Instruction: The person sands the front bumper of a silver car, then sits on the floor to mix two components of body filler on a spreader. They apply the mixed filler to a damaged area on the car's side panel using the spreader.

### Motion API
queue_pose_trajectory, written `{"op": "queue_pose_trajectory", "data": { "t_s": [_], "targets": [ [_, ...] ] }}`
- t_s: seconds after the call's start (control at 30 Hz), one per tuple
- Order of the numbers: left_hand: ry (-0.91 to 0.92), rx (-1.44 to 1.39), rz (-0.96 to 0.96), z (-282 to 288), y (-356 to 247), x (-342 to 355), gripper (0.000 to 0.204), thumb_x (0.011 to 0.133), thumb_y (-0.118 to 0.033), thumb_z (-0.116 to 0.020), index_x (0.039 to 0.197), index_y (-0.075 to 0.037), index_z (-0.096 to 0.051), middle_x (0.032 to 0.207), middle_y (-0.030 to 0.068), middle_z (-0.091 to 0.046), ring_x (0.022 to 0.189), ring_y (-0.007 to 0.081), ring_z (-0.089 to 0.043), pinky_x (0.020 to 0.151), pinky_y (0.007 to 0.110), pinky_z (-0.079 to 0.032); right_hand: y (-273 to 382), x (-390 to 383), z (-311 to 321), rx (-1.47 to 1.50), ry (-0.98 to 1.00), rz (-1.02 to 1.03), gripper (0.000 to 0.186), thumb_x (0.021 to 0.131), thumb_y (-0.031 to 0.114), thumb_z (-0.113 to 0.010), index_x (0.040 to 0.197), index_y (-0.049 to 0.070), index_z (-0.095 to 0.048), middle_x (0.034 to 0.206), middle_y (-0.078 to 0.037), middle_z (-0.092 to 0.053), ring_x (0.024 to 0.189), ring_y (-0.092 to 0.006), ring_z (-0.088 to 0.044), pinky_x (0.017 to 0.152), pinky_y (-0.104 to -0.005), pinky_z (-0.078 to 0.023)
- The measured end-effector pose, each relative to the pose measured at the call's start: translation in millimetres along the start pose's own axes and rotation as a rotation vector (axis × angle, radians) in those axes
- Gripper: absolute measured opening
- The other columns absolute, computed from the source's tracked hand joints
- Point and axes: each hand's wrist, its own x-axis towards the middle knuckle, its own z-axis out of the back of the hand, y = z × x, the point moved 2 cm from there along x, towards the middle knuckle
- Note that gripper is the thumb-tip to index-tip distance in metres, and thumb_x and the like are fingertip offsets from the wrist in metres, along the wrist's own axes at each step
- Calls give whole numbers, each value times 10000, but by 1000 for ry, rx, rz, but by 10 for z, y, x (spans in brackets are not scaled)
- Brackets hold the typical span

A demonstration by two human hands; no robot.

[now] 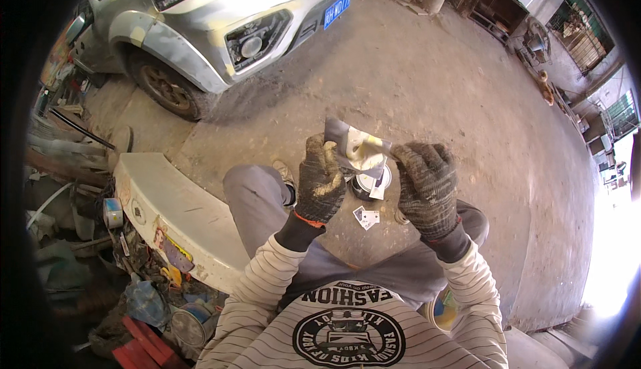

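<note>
My gloved left hand [320, 180] is closed on the left side of a grey flat sheet [336, 135] held above the floor. Cream-yellow paste like body filler [364, 151] is smeared across its face. My right hand [429, 185], also in a dark knitted glove, is closed by the sheet's right edge. A thin flat piece runs from its fingertips to the paste; its kind cannot be made out. Under the sheet, between my feet, stands a round tin [364, 185] with a white card leaning across it. More playing cards [366, 218] lie on the floor nearby.
A car with patchy, sanded paint [220, 22] stands ahead on the left. Close on my left lies a white bumper-like panel [180, 212], with tins [191, 323], red strips [143, 342] and scrap around it. A fan [536, 38] stands at the far right.
</note>
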Motion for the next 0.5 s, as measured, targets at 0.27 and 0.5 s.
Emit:
{"op": "queue_pose_trajectory", "data": {
  "t_s": [0.27, 0.5],
  "targets": [
    [52, -70, -69, 60, 52, 8, 149, 962, -53, -448, 1080, 20, -502, 982, 186, -601, 866, 265, -621, 702, 340, -477, -116, 103, 38, 90, -147, -23, 355, 715, 161, -718, 1053, 71, -656, 999, -133, -645, 900, -305, -613, 826, -424, -470],
    [-62, 188, -344, 139, 125, -12, 207, 947, -23, -487, 1140, 46, -518, 1057, 153, -564, 932, 249, -577, 832, 323, -471, -406, 175, 62, 441, 142, -56, 208, 820, 24, -609, 1023, 20, -657, 956, -144, -663, 864, -320, -637, 770, -377, -511]
  ]
}}
